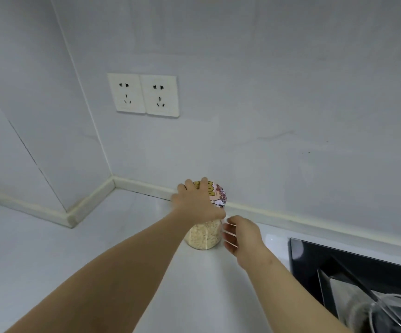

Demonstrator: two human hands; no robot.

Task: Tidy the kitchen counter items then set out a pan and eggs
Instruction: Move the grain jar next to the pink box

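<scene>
The jar (204, 236) of pale grain stood upright on the counter (98, 248), close to the back wall (266, 116) and left of the hob (338, 260). The left hand (198, 203) held its printed lid (217, 194) from above, fingers curled over the rim. The right hand (242, 236) was just beside the jar, fingers loose and blurred, holding nothing.

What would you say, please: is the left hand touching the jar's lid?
Touching. The head view shows the left hand covering the jar's lid, fingers curled over its far edge.
</scene>
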